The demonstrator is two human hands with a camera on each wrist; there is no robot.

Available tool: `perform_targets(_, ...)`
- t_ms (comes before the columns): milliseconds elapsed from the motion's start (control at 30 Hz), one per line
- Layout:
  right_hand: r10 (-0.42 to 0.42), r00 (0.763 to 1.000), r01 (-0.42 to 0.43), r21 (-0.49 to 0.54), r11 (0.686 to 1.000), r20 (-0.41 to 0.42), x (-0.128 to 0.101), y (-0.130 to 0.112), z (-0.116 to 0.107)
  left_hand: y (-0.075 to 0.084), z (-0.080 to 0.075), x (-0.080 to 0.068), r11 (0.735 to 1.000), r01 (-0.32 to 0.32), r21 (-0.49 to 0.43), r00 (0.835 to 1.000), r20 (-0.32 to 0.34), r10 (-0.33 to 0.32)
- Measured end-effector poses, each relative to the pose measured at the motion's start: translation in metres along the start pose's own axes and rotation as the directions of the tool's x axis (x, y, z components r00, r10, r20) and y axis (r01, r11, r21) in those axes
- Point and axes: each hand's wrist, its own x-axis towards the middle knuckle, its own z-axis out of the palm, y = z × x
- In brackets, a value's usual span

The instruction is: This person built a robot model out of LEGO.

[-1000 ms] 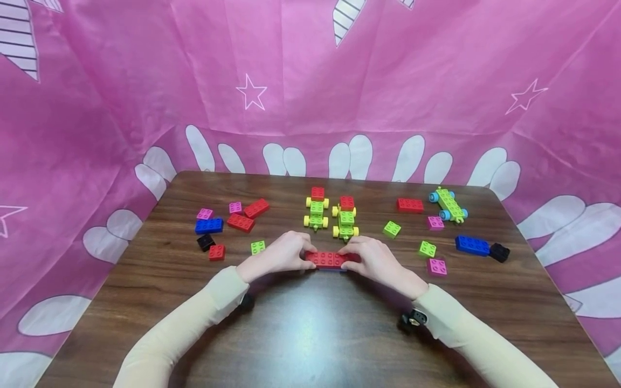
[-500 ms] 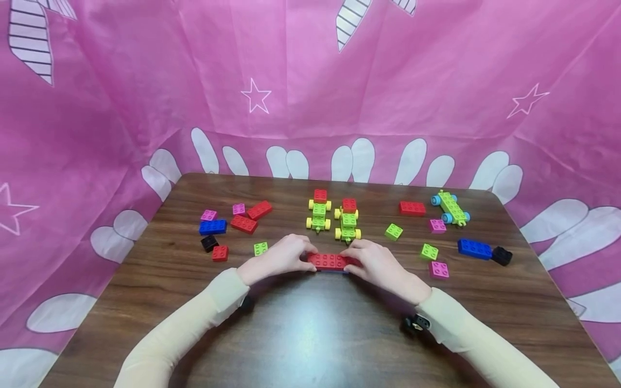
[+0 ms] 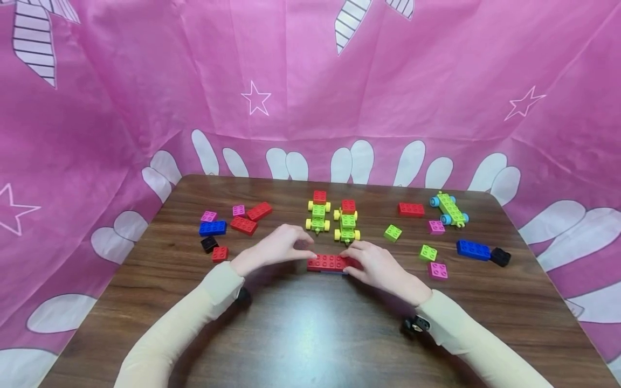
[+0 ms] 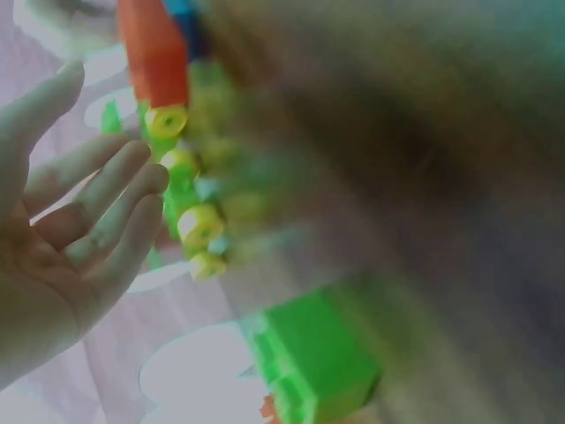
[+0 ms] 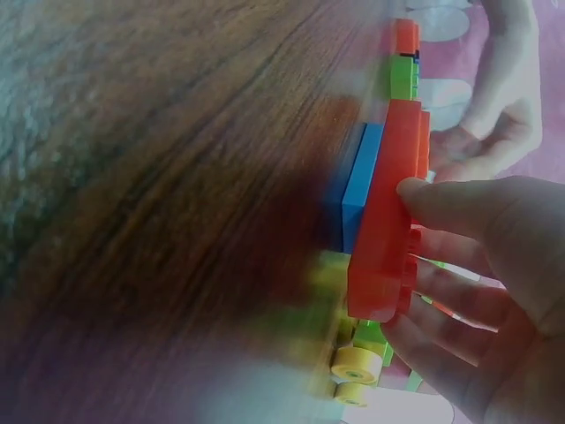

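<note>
A long studded red brick [image 3: 328, 262] on a blue brick [image 5: 357, 185] is gripped by the right hand [image 3: 380, 263]; the left hand [image 3: 276, 247] is held relaxed, released, above the wood-grain desk [image 3: 310, 334].

Both forearms wear close-fitting cream long sleeves ending at the wrists, with a small black camera unit strapped beneath each; left hand [image 3: 277, 249] and right hand [image 3: 381, 265] are bare.

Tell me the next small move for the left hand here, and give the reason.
Probably bring the left hand back onto the long red brick. It hovers open just off the brick's left end, while only the right hand grips the brick, which sits on a blue brick beneath.
</note>
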Motion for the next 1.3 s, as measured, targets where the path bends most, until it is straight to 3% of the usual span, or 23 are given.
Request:
perform_targets(200,0.013,1.0,-0.014,0.015,1.0,0.018,-0.002,0.0,-0.002,-0.012,-0.028,0.02,0.992,0.071,-0.1,0.995,-0.06,-0.077)
perform_targets(467,0.006,0.999,-0.007,0.009,1.0,0.033,-0.003,0.001,-0.001,-0.023,-0.05,0.055,0.99,0.104,-0.094,0.987,-0.112,-0.114)
perform_targets(733,-0.006,0.999,0.006,-0.002,1.0,0.045,-0.002,0.002,-0.002,-0.035,-0.052,0.076,0.979,0.191,-0.076,0.976,-0.088,-0.197)
perform_targets(1033,-0.003,0.998,0.003,-0.009,1.0,0.069,-0.001,0.001,-0.003,-0.039,-0.046,0.088,0.984,0.167,-0.06,0.984,-0.049,-0.17)
perform_targets(1300,-0.01,0.997,0.01,0.0,1.0,0.07,0.0,0.002,-0.002,-0.041,-0.042,0.089,0.981,0.189,-0.054,0.979,-0.07,-0.192)
